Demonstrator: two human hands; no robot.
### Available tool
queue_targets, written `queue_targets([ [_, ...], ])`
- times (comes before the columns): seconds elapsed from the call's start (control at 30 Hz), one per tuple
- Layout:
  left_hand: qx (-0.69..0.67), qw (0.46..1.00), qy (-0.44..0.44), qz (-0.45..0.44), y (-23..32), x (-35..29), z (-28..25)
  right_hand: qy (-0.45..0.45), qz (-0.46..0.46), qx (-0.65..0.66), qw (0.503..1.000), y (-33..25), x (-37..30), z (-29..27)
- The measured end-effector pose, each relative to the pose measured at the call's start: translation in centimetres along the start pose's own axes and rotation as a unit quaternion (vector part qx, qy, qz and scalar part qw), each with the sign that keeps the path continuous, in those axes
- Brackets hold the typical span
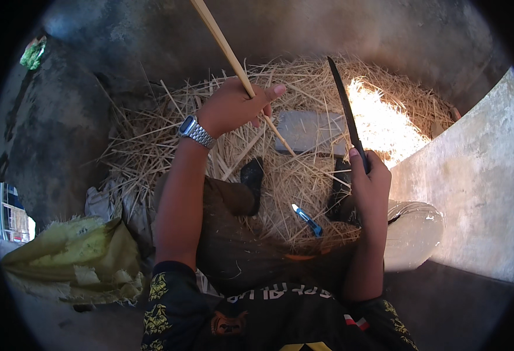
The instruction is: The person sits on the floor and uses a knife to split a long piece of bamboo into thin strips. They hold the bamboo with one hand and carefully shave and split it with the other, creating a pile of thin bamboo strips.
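Note:
My left hand (233,105), with a metal-band watch (197,132) at its wrist, is closed around a long thin strip of bamboo or wood (225,47). The strip slants from the upper left down to the right, its lower end near a grey block (312,131). In my right hand (369,172) I grip a long dark-bladed knife (346,99) by its handle, the blade pointing up and slightly left. The blade and the strip are apart. A blue cutter-like tool with a pale tip (307,220) lies on the shavings between my legs.
Pale shavings (146,146) pile around my feet and the block, with bright sunlight on the right part. Concrete walls (467,169) stand ahead and to the right. A torn yellow-green sack (76,257) lies at left. A whitish rounded container (415,234) sits by my right forearm.

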State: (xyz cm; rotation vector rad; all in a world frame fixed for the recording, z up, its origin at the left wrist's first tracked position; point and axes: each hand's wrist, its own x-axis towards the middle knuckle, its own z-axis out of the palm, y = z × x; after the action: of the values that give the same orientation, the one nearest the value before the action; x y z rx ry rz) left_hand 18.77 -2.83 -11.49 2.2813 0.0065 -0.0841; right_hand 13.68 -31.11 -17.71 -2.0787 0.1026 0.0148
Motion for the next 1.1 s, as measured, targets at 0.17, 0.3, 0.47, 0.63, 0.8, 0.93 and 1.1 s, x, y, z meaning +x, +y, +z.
queue_targets([
  [0.17, 0.069, 0.996, -0.063, 0.006, -2.0, 1.0, 2.8, -0.018, -0.016, 0.284, 0.959, -0.3, -1.7, 4.8],
  [0.3, 0.190, 0.980, -0.051, -0.016, -1.2, 1.4, 3.7, -0.052, -0.027, 0.272, 0.960, 1.7, -1.7, 8.1],
  [0.47, 0.278, 0.959, 0.051, -0.021, -2.0, 1.5, 2.9, -0.086, 0.014, 0.228, 0.970, 1.7, -1.8, 8.3],
  [0.63, 0.277, 0.945, 0.171, 0.042, 0.6, -0.4, 0.0, -0.046, -0.039, 0.230, 0.971, 2.4, -1.1, 7.8],
  [0.8, 0.245, 0.938, 0.232, 0.074, 1.3, -2.3, -2.4, -0.014, -0.050, 0.235, 0.971, 2.1, -1.3, 7.0],
  [0.93, 0.228, 0.941, 0.225, 0.111, -0.3, -1.5, -1.7, 0.025, -0.086, 0.223, 0.971, 0.7, -2.5, 6.6],
  [1.1, 0.175, 0.964, 0.157, 0.129, -3.2, 0.6, -0.2, 0.073, -0.153, 0.245, 0.955, 1.5, -3.3, 8.9],
])
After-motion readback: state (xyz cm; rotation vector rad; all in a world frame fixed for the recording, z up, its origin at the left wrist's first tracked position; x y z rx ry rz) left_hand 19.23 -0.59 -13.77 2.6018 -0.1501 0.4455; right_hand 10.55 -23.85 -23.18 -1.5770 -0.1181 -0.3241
